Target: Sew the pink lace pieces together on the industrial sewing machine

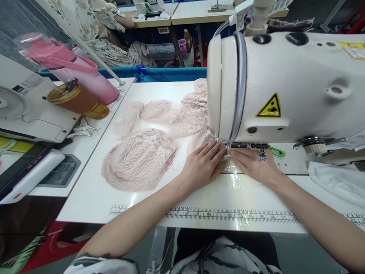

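Observation:
Pale pink lace fabric [142,156] lies bunched and curved on the white sewing table, its fringe-like threads showing. It runs under the head of a white sewing machine [285,83]. My left hand [203,161] rests palm down on the fabric left of the needle area, fingers stretched out and thumb low. Just right of the needle, my right hand [253,163] lies low with fingers extended toward the lace edge. The presser parts [261,152] partly cover it. Fabric directly beneath the needle is mostly hidden by hands and machine.
A printed ruler [228,216] runs along the table's front edge. Right of the machine base lies white cloth [336,180]. On the left stand a pink bottle [82,76], a brown cup [74,99] and another machine [25,102]. Another person's arm [125,21] shows behind.

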`<state>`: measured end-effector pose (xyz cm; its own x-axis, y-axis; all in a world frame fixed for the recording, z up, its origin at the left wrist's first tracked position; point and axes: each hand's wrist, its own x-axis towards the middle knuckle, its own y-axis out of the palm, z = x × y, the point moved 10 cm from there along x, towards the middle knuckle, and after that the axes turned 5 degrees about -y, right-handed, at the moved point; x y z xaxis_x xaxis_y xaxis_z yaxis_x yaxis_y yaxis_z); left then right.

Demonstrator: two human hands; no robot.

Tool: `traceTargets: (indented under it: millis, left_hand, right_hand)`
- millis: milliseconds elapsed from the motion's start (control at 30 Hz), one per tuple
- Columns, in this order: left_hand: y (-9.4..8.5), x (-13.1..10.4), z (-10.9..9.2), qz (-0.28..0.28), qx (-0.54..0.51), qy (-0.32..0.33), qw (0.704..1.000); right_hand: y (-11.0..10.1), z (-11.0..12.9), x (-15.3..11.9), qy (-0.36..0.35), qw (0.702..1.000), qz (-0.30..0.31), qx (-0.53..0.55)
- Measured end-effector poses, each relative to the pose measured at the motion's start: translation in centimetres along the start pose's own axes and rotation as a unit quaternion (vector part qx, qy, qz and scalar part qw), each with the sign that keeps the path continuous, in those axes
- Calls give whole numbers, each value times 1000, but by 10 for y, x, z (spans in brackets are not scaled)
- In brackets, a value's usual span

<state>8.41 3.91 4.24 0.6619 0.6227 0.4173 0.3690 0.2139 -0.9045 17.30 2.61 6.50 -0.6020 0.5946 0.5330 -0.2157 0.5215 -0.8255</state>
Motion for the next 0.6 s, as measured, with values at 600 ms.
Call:
traceTargets:
  millis: [600]
  left_hand:
    - [-1, -1, -3, 17, -14, 31, 999]
  right_hand:
    - [7, 7, 0, -2, 1000, 5, -6]
